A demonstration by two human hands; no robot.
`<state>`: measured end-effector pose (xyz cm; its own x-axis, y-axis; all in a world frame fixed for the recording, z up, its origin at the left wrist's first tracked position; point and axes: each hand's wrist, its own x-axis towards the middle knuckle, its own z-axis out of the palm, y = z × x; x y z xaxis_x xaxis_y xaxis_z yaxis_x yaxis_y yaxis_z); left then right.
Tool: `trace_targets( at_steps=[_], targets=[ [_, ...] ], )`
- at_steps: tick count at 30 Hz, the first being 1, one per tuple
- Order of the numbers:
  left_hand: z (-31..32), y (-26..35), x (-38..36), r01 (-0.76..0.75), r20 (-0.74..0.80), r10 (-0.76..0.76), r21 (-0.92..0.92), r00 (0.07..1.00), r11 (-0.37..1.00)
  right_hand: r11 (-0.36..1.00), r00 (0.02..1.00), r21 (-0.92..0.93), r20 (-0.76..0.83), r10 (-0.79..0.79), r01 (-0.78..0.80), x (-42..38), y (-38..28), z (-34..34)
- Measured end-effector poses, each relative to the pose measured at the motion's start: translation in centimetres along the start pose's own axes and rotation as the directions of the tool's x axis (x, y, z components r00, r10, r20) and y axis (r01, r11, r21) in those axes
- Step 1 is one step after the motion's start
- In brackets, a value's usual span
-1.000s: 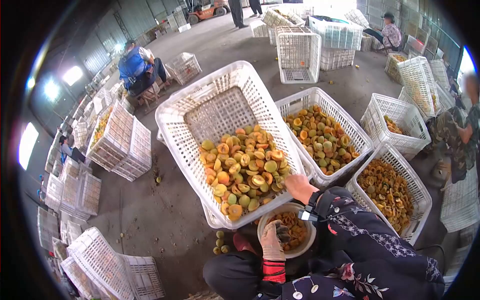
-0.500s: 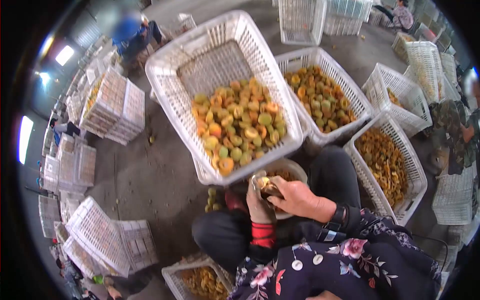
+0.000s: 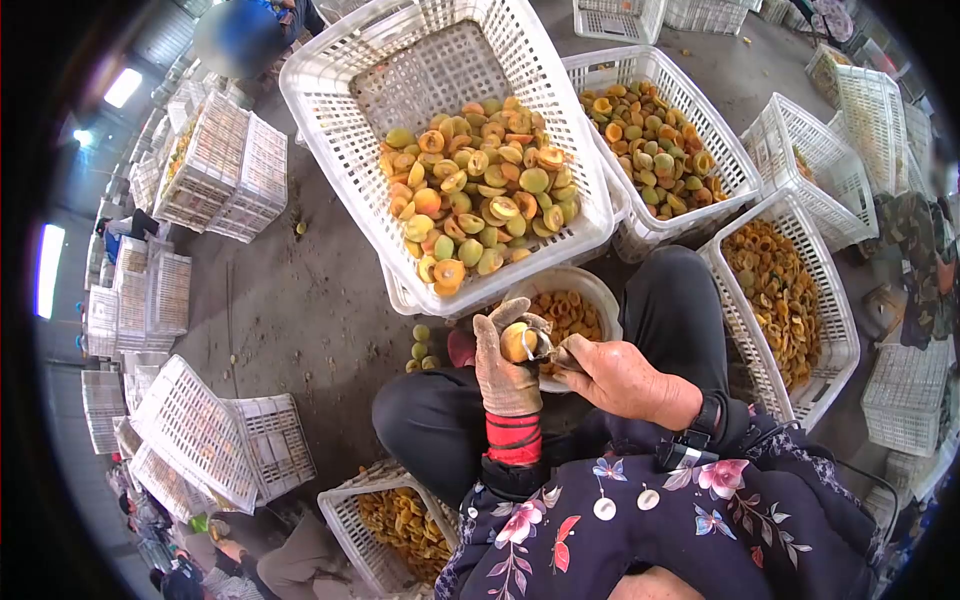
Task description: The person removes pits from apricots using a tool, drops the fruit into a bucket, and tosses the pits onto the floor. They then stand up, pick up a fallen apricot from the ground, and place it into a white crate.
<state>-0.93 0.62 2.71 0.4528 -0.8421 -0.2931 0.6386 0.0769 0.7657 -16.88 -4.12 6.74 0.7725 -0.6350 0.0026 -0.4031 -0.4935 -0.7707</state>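
My left hand (image 3: 508,378), in a pale work glove with a red band at the wrist, is closed around an apricot (image 3: 516,342). My bare right hand (image 3: 628,378) pinches a small metal tool (image 3: 544,346), whose shiny end touches the fruit's right side. The tool's exact kind is hard to make out. Just behind both hands sits a round white bowl (image 3: 608,312) with orange fruit pieces (image 3: 568,315) in it. Beyond it, a large white crate (image 3: 345,185) holds many halved apricots (image 3: 470,195), tilted toward me.
White crates of fruit stand at the right (image 3: 838,345), behind (image 3: 735,165) and near my left knee (image 3: 350,530). Several green-orange fruits (image 3: 421,350) lie on the floor. Stacked crates (image 3: 215,165) rise at the left; other people sit farther off.
The view has tipped downward, so the crates appear higher. My hands have drawn slightly apart, and the left has turned so the apricot in its palm now shows plainly.
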Motion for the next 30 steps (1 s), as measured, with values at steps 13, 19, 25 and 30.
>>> trace_targets(
  at_steps=[13,19,25,30],
  targets=[
    [1.3,0.3,-0.2,0.036,0.005,-0.037,0.065,0.999,0.997,0.982,0.994,0.182,-0.087,0.064,-0.047,1.0,1.6,1.6],
    [1.1,-0.3,0.0,-0.029,-0.024,0.032,0.098,0.999,0.995,0.832,0.945,0.472,0.011,0.326,-0.292,2.0,0.9,1.2],
    [1.2,0.0,-0.1,-0.067,0.087,0.06,0.086,0.994,0.994,0.83,0.962,0.527,-0.077,0.263,-0.185,2.3,1.7,1.0],
    [0.7,-0.6,0.1,-0.007,0.198,0.029,-0.109,0.98,0.994,0.591,0.915,0.729,0.119,0.386,-0.345,2.1,0.9,-0.1]
  ],
)
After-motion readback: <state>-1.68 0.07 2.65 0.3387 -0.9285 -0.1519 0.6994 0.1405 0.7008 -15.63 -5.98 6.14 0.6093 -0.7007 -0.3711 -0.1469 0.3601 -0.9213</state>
